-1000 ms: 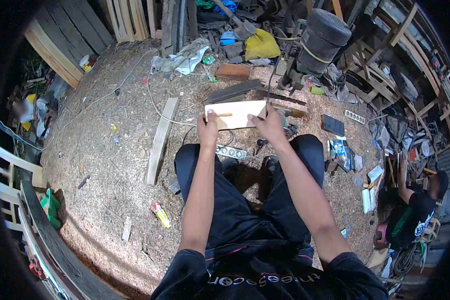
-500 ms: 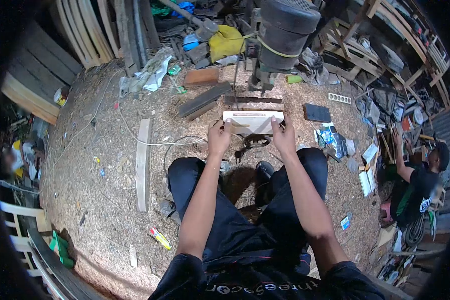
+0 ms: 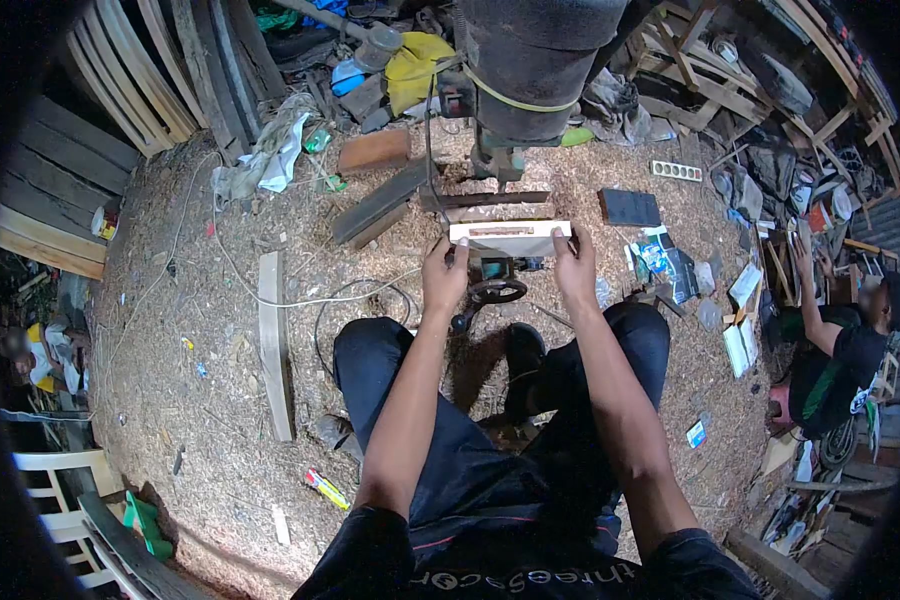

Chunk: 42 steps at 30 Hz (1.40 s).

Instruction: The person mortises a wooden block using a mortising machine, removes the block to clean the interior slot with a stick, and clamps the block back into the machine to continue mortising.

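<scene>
A pale wooden block (image 3: 510, 243) with a long slot cut in its upper edge is held level between my two hands. My left hand (image 3: 444, 272) grips its left end, thumb on the near face. At the right end, my right hand (image 3: 574, 266) holds it the same way. Just beyond the block is a drill-like machine (image 3: 498, 160) with a large dark motor housing (image 3: 540, 70) above. A black handwheel (image 3: 497, 291) shows below the block, between my knees.
A long board (image 3: 274, 345) lies on the left, with a cable (image 3: 350, 298) running past it. Dark beams (image 3: 385, 205) and a reddish block (image 3: 374, 152) lie ahead. A black box (image 3: 629, 207) and power strip (image 3: 676, 171) are right. A person (image 3: 835, 350) sits far right, another (image 3: 50, 358) far left.
The block has tilted so its slotted edge faces up, and both hands now grip its ends. The view has shifted, bringing the machine closer and more central.
</scene>
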Motion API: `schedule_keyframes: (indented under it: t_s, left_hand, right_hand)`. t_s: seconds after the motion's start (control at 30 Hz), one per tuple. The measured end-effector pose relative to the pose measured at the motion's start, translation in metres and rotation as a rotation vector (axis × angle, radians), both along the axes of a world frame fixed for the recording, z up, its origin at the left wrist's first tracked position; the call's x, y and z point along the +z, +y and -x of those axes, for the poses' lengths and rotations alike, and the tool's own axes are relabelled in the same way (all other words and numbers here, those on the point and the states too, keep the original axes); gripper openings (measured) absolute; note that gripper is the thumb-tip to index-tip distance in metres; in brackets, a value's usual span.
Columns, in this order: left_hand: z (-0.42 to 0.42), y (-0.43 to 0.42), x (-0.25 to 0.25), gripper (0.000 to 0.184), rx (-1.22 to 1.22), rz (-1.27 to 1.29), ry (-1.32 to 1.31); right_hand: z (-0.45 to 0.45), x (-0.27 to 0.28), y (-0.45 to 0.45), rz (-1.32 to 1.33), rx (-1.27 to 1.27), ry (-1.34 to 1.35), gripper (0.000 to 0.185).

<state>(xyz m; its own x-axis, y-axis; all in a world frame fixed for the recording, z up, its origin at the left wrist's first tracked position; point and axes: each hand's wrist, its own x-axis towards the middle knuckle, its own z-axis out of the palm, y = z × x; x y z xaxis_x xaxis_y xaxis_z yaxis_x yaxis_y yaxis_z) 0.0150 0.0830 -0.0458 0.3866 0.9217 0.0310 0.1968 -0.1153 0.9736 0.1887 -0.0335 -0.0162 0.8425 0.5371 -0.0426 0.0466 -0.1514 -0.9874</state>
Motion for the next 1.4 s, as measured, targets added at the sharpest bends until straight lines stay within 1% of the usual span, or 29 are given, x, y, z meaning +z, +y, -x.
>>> schedule_keyframes:
  t_s: [0.03, 0.07, 0.17, 0.2, 0.3, 0.33, 0.43, 0.47, 0.53, 0.57, 0.6, 0.67, 0.7, 0.73, 0.77, 0.8, 0.83, 0.87, 0.93, 0.97, 1.03, 1.07, 1.17, 1.2, 1.27, 1.37, 1.4]
  left_hand:
    - [0.0, 0.001, 0.004, 0.034, -0.014, 0.027, 0.002]
    - [0.001, 0.002, 0.007, 0.033, -0.01, -0.072, 0.051]
    - [0.002, 0.006, 0.007, 0.031, 0.009, -0.085, 0.043]
    - [0.0, 0.005, 0.009, 0.031, 0.027, -0.062, -0.006]
    - [0.003, -0.004, 0.041, 0.032, 0.022, -0.033, 0.064]
    - [0.002, 0.003, 0.022, 0.031, -0.004, -0.052, -0.054]
    - [-0.005, 0.01, 0.016, 0.031, 0.029, -0.053, -0.13]
    - [-0.008, 0.012, 0.016, 0.034, 0.066, -0.134, -0.114]
    - [-0.006, 0.003, 0.039, 0.037, 0.067, -0.082, -0.062]
    - [-0.005, 0.002, 0.05, 0.038, 0.067, -0.061, -0.034]
    - [-0.008, 0.006, 0.023, 0.042, 0.098, -0.128, -0.073]
    - [0.0, 0.01, 0.029, 0.044, 0.035, -0.296, 0.04]
    - [0.003, 0.012, 0.032, 0.044, 0.004, -0.38, 0.091]
    - [0.0, 0.017, 0.021, 0.04, -0.053, -0.152, -0.065]
    - [-0.001, 0.021, 0.011, 0.039, -0.085, -0.048, -0.143]
    - [-0.001, 0.02, 0.012, 0.037, -0.116, 0.054, -0.221]
    - [0.0, 0.02, 0.013, 0.036, -0.15, 0.157, -0.295]
    - [0.001, 0.019, 0.013, 0.034, -0.138, 0.116, -0.197]
    - [-0.001, 0.02, -0.001, 0.035, -0.117, 0.095, -0.239]
    - [-0.001, 0.021, -0.01, 0.035, -0.106, 0.086, -0.258]
    - [0.005, 0.02, -0.011, 0.036, -0.167, 0.027, -0.129]
    - [0.008, 0.018, -0.012, 0.037, -0.197, -0.001, -0.063]
    - [0.011, 0.014, -0.011, 0.037, -0.163, -0.019, -0.036]
    - [0.011, 0.013, -0.008, 0.036, -0.127, -0.028, -0.02]
    - [0.009, 0.011, -0.004, 0.035, -0.059, -0.043, 0.011]
    - [-0.003, 0.017, -0.003, 0.034, 0.077, -0.189, 0.03]
    - [-0.008, 0.023, -0.003, 0.035, 0.072, -0.252, 0.018]
  right_hand:
    - [-0.004, -0.006, 0.0, 0.0, -0.003, -0.019, 0.045]
    - [-0.006, -0.015, 0.001, -0.001, -0.005, -0.038, 0.045]
    - [-0.007, -0.006, 0.004, -0.046, 0.026, -0.023, 0.044]
    - [-0.006, 0.0, 0.004, -0.066, 0.042, -0.007, 0.044]
    - [-0.005, 0.002, 0.003, -0.102, 0.043, 0.018, 0.042]
    - [-0.005, 0.003, 0.003, -0.042, 0.032, -0.007, 0.044]
    - [-0.011, 0.006, 0.01, -0.027, 0.055, 0.032, 0.047]
    - [-0.013, 0.004, 0.013, -0.032, 0.039, 0.056, 0.048]
    - [-0.016, -0.001, 0.021, -0.056, 0.008, 0.106, 0.051]
    - [-0.015, -0.001, 0.021, -0.034, 0.017, 0.074, 0.052]
    - [-0.014, 0.003, 0.019, -0.013, 0.027, 0.039, 0.053]
    - [-0.011, 0.016, 0.013, 0.028, 0.044, 0.012, 0.055]
    - [-0.018, 0.016, 0.013, 0.03, 0.075, -0.055, 0.055]
    - [-0.028, 0.014, 0.012, 0.032, 0.103, -0.122, 0.054]
    - [-0.037, 0.012, 0.012, 0.033, 0.13, -0.189, 0.054]
    - [-0.041, 0.018, 0.012, -0.02, 0.137, -0.211, 0.052]
    - [-0.044, 0.023, 0.012, 0.01, 0.168, -0.241, 0.052]
    - [-0.048, 0.028, 0.01, 0.041, 0.198, -0.269, 0.053]
    - [-0.051, 0.031, 0.007, 0.08, 0.244, -0.298, 0.053]
    - [-0.049, 0.029, 0.004, 0.096, 0.246, -0.274, 0.054]
    - [-0.039, 0.033, -0.002, 0.131, 0.254, -0.221, 0.056]
    - [-0.034, 0.035, -0.004, 0.15, 0.252, -0.125, 0.058]
    - [-0.032, 0.004, -0.004, -0.009, 0.25, -0.233, 0.049]
    - [-0.03, 0.005, -0.006, 0.052, 0.267, -0.185, 0.046]
    - [-0.029, 0.0, -0.006, 0.026, 0.287, -0.14, 0.044]
    - [-0.038, -0.011, 0.005, -0.05, 0.265, -0.109, 0.041]
    - [-0.042, -0.015, 0.011, -0.08, 0.253, -0.101, 0.041]
